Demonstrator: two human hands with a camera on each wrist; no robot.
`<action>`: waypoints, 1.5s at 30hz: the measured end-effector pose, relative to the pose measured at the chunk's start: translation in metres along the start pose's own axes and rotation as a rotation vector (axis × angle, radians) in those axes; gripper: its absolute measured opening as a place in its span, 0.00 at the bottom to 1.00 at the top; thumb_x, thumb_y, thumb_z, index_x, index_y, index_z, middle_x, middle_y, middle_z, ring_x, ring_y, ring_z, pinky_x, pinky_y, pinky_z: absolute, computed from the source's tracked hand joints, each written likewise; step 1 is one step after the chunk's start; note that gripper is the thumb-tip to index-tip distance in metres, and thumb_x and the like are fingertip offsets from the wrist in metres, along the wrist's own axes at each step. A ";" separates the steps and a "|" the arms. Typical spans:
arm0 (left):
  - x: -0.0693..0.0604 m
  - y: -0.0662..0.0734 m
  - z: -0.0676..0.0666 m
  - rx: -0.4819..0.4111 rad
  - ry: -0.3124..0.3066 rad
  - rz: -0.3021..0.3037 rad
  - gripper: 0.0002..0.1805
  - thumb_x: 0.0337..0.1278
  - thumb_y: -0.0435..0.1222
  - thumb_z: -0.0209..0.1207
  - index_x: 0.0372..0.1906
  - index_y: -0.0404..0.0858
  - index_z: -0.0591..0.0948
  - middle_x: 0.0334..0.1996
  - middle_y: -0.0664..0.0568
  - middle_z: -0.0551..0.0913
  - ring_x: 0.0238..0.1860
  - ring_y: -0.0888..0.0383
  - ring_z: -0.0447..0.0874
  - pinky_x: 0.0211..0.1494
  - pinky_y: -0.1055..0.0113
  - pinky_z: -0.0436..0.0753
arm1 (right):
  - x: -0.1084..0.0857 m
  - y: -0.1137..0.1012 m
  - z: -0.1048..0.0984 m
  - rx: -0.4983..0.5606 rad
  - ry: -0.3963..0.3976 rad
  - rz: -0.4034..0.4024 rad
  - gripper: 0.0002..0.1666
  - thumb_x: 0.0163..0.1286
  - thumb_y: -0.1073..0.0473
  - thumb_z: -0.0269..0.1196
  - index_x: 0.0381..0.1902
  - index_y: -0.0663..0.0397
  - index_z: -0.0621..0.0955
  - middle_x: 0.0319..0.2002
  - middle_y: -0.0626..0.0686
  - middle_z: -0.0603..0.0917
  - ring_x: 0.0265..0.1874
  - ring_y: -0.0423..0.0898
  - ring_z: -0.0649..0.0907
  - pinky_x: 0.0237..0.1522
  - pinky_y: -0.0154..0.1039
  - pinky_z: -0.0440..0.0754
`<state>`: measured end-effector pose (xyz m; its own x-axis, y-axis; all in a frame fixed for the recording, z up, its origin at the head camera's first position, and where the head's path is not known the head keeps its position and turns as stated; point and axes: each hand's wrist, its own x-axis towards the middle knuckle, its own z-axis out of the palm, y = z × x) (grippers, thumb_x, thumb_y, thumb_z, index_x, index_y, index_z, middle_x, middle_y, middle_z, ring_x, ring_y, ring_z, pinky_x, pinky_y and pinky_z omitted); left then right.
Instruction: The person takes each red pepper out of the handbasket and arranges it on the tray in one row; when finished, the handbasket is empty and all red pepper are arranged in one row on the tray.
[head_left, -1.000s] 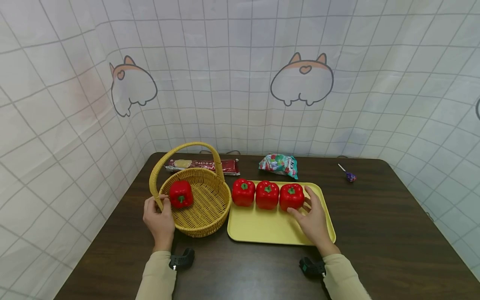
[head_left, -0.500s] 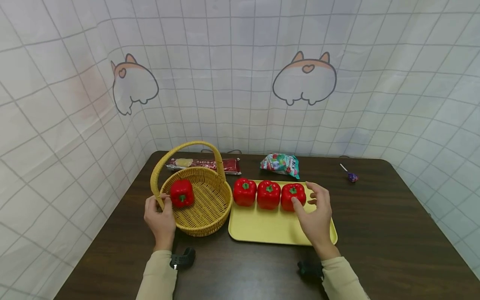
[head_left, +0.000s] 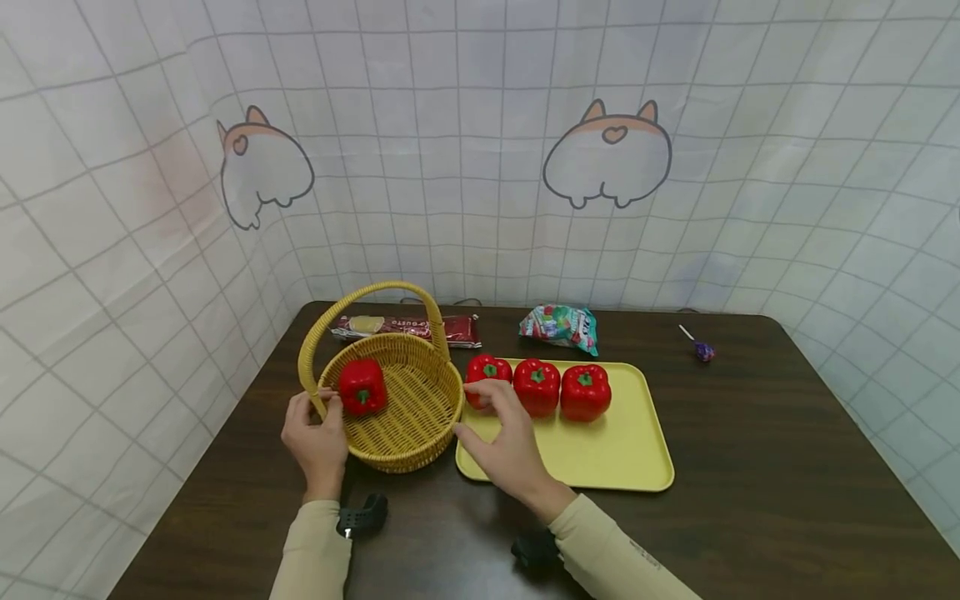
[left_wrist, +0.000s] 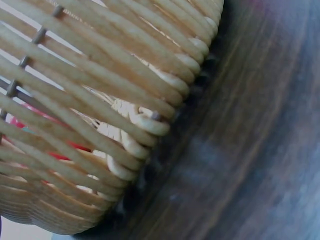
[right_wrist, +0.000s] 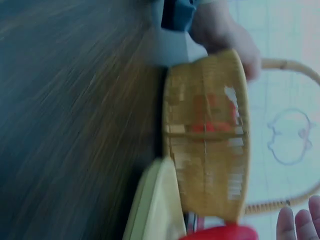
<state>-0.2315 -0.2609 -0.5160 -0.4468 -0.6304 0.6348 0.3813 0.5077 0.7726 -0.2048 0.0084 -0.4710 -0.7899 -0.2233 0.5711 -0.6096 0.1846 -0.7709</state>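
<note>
A yellow wicker basket stands at the left with one red bell pepper inside. My left hand pinches the base of its handle at the left rim. Three more red peppers line the back of a yellow tray: a left one, a middle one and a right one. My right hand hovers over the tray's left side, fingers spread, partly covering the left pepper; whether it touches it I cannot tell. The right wrist view shows the basket's side, blurred.
Behind the basket lies a long red snack packet. A teal candy bag is behind the tray, and a purple-wrapped lollipop lies at the back right. A gridded white curtain surrounds the dark table.
My right hand has left the right pepper and moved left across the tray to the left pepper and basket rim. My left hand stays on the handle; the peppers have not moved.
</note>
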 end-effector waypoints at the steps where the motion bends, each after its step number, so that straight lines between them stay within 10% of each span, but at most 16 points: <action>1: 0.000 0.000 0.000 0.001 -0.002 -0.001 0.03 0.51 0.23 0.63 0.30 0.32 0.85 0.34 0.46 0.83 0.39 0.53 0.80 0.45 0.78 0.73 | 0.003 -0.001 0.007 0.017 -0.022 0.012 0.28 0.59 0.61 0.71 0.57 0.46 0.76 0.56 0.47 0.75 0.50 0.45 0.77 0.52 0.50 0.78; 10: 0.004 0.000 -0.001 -0.010 -0.022 -0.015 0.03 0.52 0.23 0.63 0.32 0.29 0.85 0.35 0.43 0.83 0.41 0.64 0.76 0.46 0.76 0.72 | 0.027 -0.009 0.048 0.082 -0.169 0.097 0.29 0.62 0.62 0.69 0.60 0.54 0.73 0.58 0.54 0.74 0.54 0.48 0.77 0.51 0.47 0.80; 19: 0.010 -0.002 0.000 -0.024 -0.030 0.006 0.03 0.51 0.23 0.64 0.31 0.33 0.84 0.35 0.43 0.84 0.41 0.62 0.76 0.46 0.75 0.71 | 0.054 0.005 0.083 -0.154 -0.243 0.121 0.35 0.60 0.54 0.71 0.64 0.54 0.72 0.59 0.53 0.72 0.51 0.49 0.78 0.54 0.44 0.78; 28: -0.003 -0.002 0.011 -0.012 -0.134 0.008 0.03 0.56 0.26 0.62 0.31 0.29 0.81 0.35 0.43 0.75 0.36 0.64 0.71 0.40 0.70 0.69 | 0.068 0.013 0.101 -0.176 -0.198 0.377 0.39 0.59 0.49 0.71 0.65 0.55 0.70 0.61 0.57 0.72 0.60 0.54 0.74 0.59 0.50 0.73; 45: 0.000 -0.003 0.000 0.012 0.007 0.009 0.08 0.53 0.25 0.64 0.25 0.30 0.76 0.32 0.51 0.70 0.33 0.67 0.67 0.36 0.67 0.66 | 0.088 0.018 0.156 -0.395 -0.283 0.415 0.52 0.52 0.35 0.72 0.68 0.52 0.65 0.56 0.56 0.72 0.49 0.49 0.79 0.50 0.43 0.80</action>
<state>-0.2327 -0.2625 -0.5179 -0.4379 -0.6297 0.6417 0.3755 0.5205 0.7669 -0.2747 -0.1567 -0.4789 -0.9503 -0.2917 0.1088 -0.2779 0.6370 -0.7190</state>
